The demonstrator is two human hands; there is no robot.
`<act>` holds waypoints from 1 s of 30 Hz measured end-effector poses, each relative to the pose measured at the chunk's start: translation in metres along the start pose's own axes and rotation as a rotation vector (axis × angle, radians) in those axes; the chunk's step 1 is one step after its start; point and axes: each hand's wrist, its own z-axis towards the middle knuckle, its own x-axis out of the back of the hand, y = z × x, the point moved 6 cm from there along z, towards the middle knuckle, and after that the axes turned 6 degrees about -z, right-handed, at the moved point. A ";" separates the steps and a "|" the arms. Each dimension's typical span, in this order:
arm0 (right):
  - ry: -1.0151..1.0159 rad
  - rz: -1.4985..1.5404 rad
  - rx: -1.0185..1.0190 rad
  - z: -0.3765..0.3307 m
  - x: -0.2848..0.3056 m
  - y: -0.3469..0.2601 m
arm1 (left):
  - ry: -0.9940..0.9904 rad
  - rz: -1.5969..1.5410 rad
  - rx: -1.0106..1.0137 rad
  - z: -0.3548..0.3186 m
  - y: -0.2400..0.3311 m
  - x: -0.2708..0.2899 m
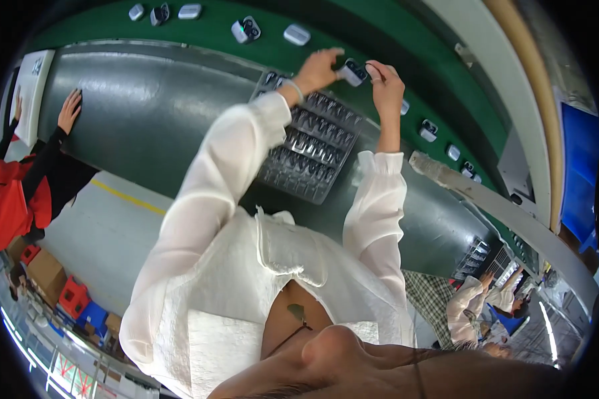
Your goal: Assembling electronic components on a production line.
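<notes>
On the green conveyor belt (pixel 373 50) sits an open earbud charging case (pixel 355 73), silver outside and dark inside. My left hand (pixel 318 70) is at its left side, thumb against the case and fingers curved around its far edge. At the case's right, my right hand (pixel 387 81) has its thumb and index finger pinched together; whatever they hold is too small to make out. Beneath my left wrist, a clear plastic tray (pixel 304 149) carries rows of small dark, shiny pieces that look like earbuds.
More cases stand along the belt, among them a closed one (pixel 297 34) and an open one (pixel 246 30) on the left, and another open one (pixel 428 130) on the right. A metal rail (pixel 459 186) edges the belt. A co-worker's hand (pixel 69 112) rests on the bench at left.
</notes>
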 end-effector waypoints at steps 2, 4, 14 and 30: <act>-0.156 0.131 0.134 -0.040 -0.003 -0.031 | -0.022 -0.096 0.008 -0.002 -0.007 0.031; -0.348 0.142 0.210 -0.092 -0.021 -0.066 | 0.009 0.010 0.064 -0.018 -0.009 0.072; -0.428 0.047 0.476 -0.215 -0.102 -0.110 | 0.163 -0.223 0.291 -0.189 -0.001 0.172; 0.027 -0.298 0.438 -0.120 -0.009 -0.036 | 0.048 0.197 0.060 -0.250 0.052 0.125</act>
